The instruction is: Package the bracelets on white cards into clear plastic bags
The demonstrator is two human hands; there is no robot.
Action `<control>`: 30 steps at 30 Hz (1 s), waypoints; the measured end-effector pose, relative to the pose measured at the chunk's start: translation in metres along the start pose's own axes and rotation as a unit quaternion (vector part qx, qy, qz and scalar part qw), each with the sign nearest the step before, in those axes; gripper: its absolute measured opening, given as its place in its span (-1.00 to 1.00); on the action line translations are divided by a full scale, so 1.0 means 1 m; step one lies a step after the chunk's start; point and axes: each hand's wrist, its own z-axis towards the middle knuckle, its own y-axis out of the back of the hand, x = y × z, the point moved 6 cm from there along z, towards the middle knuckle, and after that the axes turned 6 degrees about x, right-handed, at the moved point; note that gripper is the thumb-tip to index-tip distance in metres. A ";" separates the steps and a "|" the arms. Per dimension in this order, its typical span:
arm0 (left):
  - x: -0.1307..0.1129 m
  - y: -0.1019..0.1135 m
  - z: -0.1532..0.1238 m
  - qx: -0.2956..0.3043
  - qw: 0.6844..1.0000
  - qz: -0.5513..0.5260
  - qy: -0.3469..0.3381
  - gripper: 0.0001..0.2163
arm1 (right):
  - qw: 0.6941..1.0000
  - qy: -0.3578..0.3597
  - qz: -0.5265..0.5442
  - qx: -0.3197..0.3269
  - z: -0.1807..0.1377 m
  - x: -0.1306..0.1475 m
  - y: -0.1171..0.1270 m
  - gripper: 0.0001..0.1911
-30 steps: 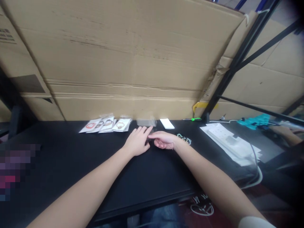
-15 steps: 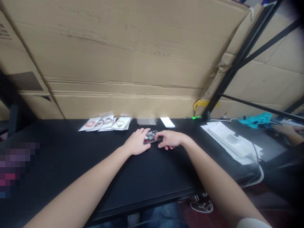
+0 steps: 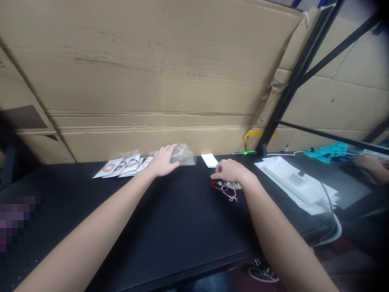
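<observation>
My left hand [image 3: 164, 161] rests against a clear plastic bag [image 3: 183, 154], its thumb and fingers apart. That bag lies crinkled at the foot of the cardboard wall. Close to the small white cards [image 3: 209, 160], my right hand [image 3: 229, 170] reaches over the black table with fingers bent and the thumb apart. Just below it lie several bracelets: a pink cord one [image 3: 232, 197], a red bead [image 3: 213, 184] on a thin string, and pale beads [image 3: 233, 185], partly covered by the hand.
Packets of bracelets on white cards [image 3: 115, 167] lie at the back left. White papers with a clear sleeve [image 3: 288, 180] are on the right. Behind stands a cardboard wall [image 3: 152, 81]. A green-handled tool [image 3: 249, 153] lies by the metal post. Another person's hand [image 3: 372, 166] is at far right.
My left hand has moved back and left to the clear bags. My right hand has shifted right toward the white cards, and bracelets now show on the table beneath it.
</observation>
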 end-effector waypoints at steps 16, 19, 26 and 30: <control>-0.012 -0.058 0.004 0.066 0.993 0.096 0.004 -0.71 | 0.984 0.124 -0.084 -0.092 0.056 0.064 -0.055 -0.31; -0.012 -0.063 0.008 0.073 0.993 0.090 0.000 -0.71 | 0.984 0.127 -0.077 -0.095 0.054 0.063 -0.053 -0.33; -0.005 -0.069 0.023 0.095 0.992 0.079 -0.021 -0.66 | 0.983 0.131 -0.080 -0.102 0.052 0.060 -0.052 -0.38; -0.004 -0.058 0.019 0.083 0.993 0.085 -0.021 -0.58 | 0.979 0.134 -0.091 -0.121 0.045 0.062 -0.046 -0.44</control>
